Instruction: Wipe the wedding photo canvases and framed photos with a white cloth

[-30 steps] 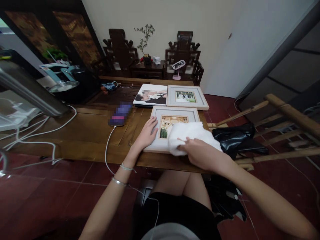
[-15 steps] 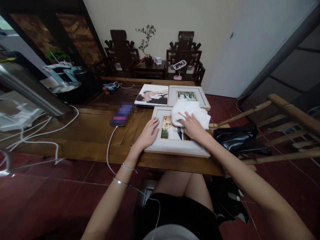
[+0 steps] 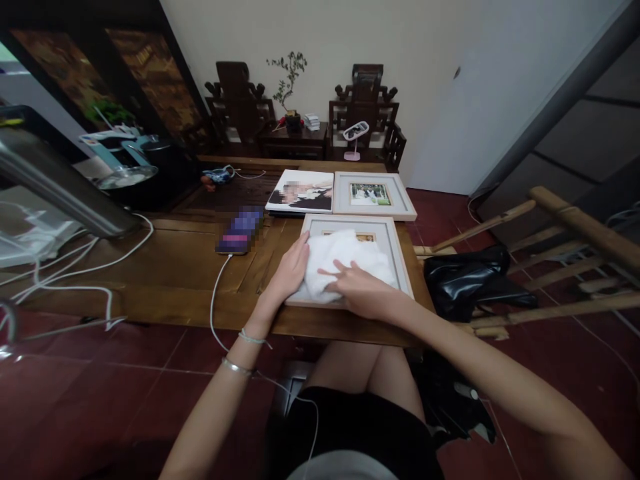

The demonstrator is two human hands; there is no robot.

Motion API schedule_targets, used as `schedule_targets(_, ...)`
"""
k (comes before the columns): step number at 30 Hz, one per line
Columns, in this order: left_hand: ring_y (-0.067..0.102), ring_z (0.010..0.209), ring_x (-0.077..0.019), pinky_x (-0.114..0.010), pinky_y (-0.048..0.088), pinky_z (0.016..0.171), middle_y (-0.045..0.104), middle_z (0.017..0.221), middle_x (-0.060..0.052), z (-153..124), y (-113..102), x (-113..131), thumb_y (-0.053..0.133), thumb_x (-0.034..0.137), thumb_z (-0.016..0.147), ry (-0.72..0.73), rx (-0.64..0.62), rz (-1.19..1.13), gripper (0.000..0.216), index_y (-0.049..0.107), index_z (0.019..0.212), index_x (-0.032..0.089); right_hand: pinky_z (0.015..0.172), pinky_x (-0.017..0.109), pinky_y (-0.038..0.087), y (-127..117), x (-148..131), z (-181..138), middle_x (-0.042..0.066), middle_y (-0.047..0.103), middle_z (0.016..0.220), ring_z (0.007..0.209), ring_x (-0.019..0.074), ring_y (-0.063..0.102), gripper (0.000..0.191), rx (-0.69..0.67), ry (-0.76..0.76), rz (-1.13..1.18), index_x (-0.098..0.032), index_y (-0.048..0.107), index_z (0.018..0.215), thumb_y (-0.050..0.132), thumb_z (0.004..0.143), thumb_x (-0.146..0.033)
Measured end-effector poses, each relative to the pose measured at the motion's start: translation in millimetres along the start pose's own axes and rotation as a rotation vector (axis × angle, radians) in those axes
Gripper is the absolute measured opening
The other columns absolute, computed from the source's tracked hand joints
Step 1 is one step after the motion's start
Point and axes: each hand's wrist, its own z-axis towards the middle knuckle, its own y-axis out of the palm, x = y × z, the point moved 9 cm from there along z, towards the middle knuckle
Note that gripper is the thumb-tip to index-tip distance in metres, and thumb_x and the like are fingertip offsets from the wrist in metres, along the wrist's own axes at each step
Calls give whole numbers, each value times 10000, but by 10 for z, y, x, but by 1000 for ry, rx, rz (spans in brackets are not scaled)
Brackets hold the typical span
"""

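I press my right hand (image 3: 367,293) flat on the white cloth (image 3: 345,261) over the picture frame (image 3: 393,243); my left hand (image 3: 290,270) lies open, steadying its edge on the bench (image 3: 175,260).

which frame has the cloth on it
Look at the right end of the long wooden table. The picture frame is the one nearest the person, at the front edge. Unlike the far frame, it bears a white cloth under the right hand.

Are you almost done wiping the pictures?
Done: hard to tell, nothing looks plainly cleaner. In hand: the right hand presses the white cloth on the near frame while the left hand steadies its edge. Maybe left: the far frame and the photo print beside it, which no hand touches.
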Motion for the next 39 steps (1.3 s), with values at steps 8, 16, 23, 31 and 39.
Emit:
schedule_targets(8,296,1389,-252,-430,234,1150,419,1436,-187,0,134,6,411,375,922,107,-118,185,506,506,1291,42,765,311,435,-131,305,-725,122,689,933,863,218,638,485,-82,305,57,-178,710,1000,407,677,21)
schedule_targets(16,312,1380,-253,-486,253,1133,415,1448,-144,-9,132,5,421,330,922,134,-138,199,451,472,1329,144,914,474,348,-116,1035,-368,166,572,1272,1200,332,431,521,108,420,-195,-137,636,1158,402,713,1)
schedule_targets(23,324,1373,-248,-480,256,1135,429,1437,-143,-3,126,-23,420,315,915,132,-113,187,454,463,1332,141,955,565,293,-61,1098,-188,144,428,1433,1210,372,399,479,96,453,-280,-129,623,1167,370,774,-23)
schedule_targets(31,335,1367,-253,-464,255,1139,450,1415,-171,4,134,-25,385,339,931,111,-84,176,463,485,1306,86,840,451,453,-62,130,-734,188,566,1266,1065,322,558,432,-137,320,-55,-116,653,1077,405,743,-4)
schedule_targets(39,361,1357,-210,-402,235,1155,459,1415,-146,10,90,-36,218,413,977,39,-38,83,530,492,1308,102,951,578,394,2,-375,-233,106,447,1424,1254,377,416,387,47,117,-68,-178,649,1133,452,813,-83)
